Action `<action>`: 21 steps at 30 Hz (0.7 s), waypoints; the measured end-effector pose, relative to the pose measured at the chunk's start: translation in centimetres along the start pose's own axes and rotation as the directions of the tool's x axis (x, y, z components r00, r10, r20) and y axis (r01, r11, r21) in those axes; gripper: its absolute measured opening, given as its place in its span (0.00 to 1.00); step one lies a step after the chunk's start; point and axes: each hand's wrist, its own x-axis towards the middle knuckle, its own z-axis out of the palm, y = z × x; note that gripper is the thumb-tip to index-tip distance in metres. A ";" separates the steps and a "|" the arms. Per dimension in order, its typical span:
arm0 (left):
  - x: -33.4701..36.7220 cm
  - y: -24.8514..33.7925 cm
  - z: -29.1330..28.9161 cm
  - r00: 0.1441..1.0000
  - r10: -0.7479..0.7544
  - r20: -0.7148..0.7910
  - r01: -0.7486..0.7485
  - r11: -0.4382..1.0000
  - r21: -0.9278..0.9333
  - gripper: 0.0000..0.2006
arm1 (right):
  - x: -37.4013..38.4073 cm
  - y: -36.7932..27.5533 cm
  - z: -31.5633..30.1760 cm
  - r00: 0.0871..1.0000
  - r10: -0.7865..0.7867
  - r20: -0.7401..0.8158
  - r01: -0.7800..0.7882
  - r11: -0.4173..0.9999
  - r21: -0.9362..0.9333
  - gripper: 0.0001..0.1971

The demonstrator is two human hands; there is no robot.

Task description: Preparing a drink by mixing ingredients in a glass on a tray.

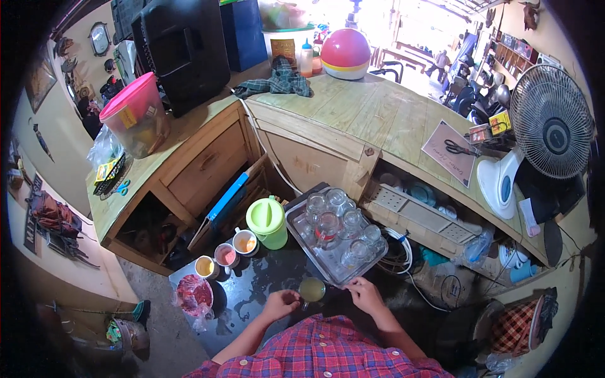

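Observation:
On the dark wet table [242, 296] in front of me stands a clear glass mug [312, 289] of cloudy yellow-green liquid. My left hand [282, 305] is just left of it, its fingers loosely curled and thumb apart, with nothing visible in them. My right hand [364, 295] has its thumb and fingers at the near corner of a grey metal tray [334, 275], seemingly pinching the rim. Several empty glass mugs [327, 225] crowd the tray, some apparently upside down. Behind, to the left, is a lime-green lidded pitcher [266, 220].
Left of the pitcher, three cups [245, 242] hold orange, pink and yellow contents. A bowl of red stuff in plastic [195, 294] sits at the table's left edge. A wooden counter [353, 107] curves behind, bearing a white fan [551, 126] and a pink-lidded tub [135, 116]. Cables hang right of the tray.

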 end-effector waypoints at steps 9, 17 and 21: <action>4.4 1.6 0.1 0.854 0.500 0.142 -0.519 0.831 0.199 0.41 | 0.7 -0.3 0.9 0.999 0.049 0.021 -0.049 0.999 -0.004 0.10; 3.8 1.6 0.7 0.920 0.392 0.029 -0.387 0.889 0.247 0.43 | 1.5 -0.6 1.5 0.992 0.122 0.022 -0.123 0.991 0.058 0.11; 3.5 1.8 1.1 0.936 0.350 -0.023 -0.319 0.878 0.358 0.43 | 1.5 0.6 0.3 0.999 0.023 0.038 -0.023 1.000 0.016 0.11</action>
